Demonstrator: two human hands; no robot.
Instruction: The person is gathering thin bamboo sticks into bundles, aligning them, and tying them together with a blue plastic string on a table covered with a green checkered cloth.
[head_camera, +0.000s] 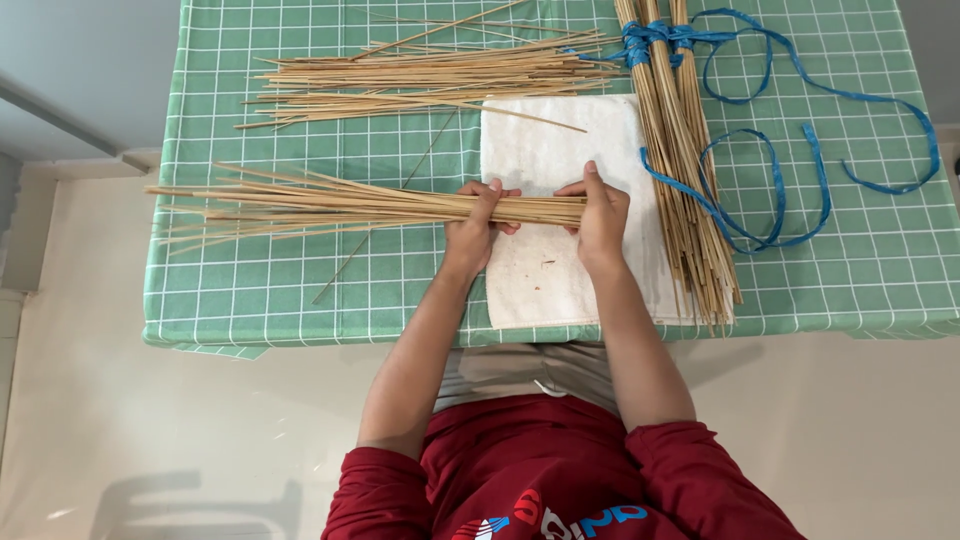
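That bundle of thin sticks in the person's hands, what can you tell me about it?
The bundle of sticks is pale tan, thin and straight, like split bamboo or reed. It lies level, crosswise over the green checked tablecloth. The left hand and right hand grip its right end above a white towel; its left end fans out loosely.

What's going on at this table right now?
A person grips a bundle of thin bamboo sticks with both hands, left hand and right hand, over a white towel on a green checked tablecloth. A loose pile of sticks lies farther back; another bundle tied with blue ribbon lies to the right.
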